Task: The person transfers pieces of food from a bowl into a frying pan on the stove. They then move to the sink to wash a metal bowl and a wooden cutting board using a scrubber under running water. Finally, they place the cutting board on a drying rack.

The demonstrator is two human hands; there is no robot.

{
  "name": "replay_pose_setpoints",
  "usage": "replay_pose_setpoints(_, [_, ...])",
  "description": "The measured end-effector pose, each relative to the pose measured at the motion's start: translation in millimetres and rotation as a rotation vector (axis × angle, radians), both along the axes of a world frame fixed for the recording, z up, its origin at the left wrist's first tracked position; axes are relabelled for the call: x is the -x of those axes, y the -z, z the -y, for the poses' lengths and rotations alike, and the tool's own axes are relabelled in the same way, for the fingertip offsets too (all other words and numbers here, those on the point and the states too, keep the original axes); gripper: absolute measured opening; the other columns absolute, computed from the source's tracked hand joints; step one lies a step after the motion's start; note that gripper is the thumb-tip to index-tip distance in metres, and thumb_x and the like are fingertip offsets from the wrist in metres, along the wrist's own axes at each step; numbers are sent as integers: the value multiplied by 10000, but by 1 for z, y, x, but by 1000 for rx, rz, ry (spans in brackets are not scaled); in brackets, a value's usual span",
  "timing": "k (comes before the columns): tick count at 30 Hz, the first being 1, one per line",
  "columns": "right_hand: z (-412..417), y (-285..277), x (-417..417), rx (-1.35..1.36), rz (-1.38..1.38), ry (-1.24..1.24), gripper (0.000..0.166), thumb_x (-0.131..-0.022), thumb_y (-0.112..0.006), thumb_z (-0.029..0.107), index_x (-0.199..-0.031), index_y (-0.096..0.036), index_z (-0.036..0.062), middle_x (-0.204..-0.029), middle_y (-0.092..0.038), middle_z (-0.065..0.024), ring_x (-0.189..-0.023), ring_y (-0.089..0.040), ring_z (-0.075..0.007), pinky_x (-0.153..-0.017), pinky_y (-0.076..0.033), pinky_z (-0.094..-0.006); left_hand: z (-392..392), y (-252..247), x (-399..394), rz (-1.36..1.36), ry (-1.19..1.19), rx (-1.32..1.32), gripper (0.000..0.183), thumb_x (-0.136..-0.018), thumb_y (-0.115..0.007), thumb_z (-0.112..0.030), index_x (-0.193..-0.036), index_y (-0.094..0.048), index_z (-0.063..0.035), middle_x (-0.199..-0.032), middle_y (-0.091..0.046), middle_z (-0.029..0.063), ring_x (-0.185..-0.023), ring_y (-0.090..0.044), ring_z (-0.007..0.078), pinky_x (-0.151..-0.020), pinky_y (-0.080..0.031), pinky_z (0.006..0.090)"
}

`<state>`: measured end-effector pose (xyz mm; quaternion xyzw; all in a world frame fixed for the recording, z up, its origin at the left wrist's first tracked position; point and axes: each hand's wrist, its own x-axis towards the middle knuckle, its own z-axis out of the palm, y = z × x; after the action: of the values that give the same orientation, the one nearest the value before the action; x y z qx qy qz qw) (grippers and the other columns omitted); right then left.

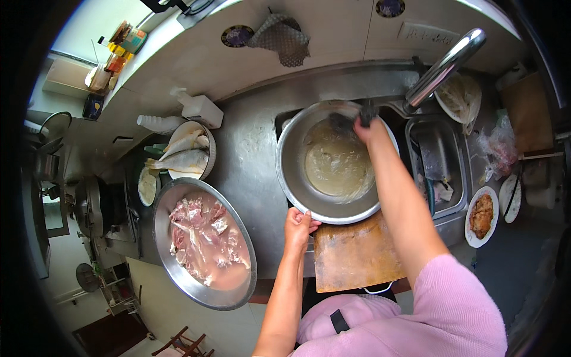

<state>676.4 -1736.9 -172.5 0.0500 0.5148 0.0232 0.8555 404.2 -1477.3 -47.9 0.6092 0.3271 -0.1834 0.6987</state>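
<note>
A large stainless steel basin (pixel 292 178) stands over the sink, tilted slightly, with cloudy water (pixel 337 167) swirling in its bottom. My left hand (pixel 299 227) grips the near rim with fingers and thumb. At the far right inner wall is my right hand (pixel 365 130), closed on a dark scrubber or cloth (pixel 342 121). Motion blurs that dark thing, so its exact kind is unclear. Below the basin's near edge lies a wooden cutting board (pixel 357 256). Left of it, another steel basin (pixel 209 299) holds raw meat pieces (pixel 200 232) in pinkish water.
A chrome faucet (pixel 446 69) rises at the back right. Beside the sink sits a steel tray (pixel 461 178) with a cleaver (pixel 439 163). Whole fish (pixel 187 160) fill a bowl at left, near a white jug (pixel 203 111). An oval plate of cooked food (pixel 482 216) is at right.
</note>
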Motion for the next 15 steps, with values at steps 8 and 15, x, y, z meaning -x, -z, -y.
replay_pose_setpoints(8, [-79, -92, 189, 1991, 441, -2062, 433, -860, -534, 271, -1175, -466, -18, -1255, -420, -234, -1114, -433, -432, -919, -385, -466, -3, -23, 0, 203, 181, -769, 217, -827, -653, -175, -732, -497, -57, -683, -610, 62, -516, -589, 192, -491, -485, 309])
replay_pose_setpoints(15, [-79, -55, 118, 2472, 1027, -1608, 212, -748, -567, 123, -955, -591, 83, -992, -548, -158, -970, -550, -337, -769, -494, -417, 16, -46, -11, 629, 1198, -1145, 576, -667, -711, -437, -1111, -589, -90, -1203, -534, 93, -1209, -424, 299, -986, -243, 641])
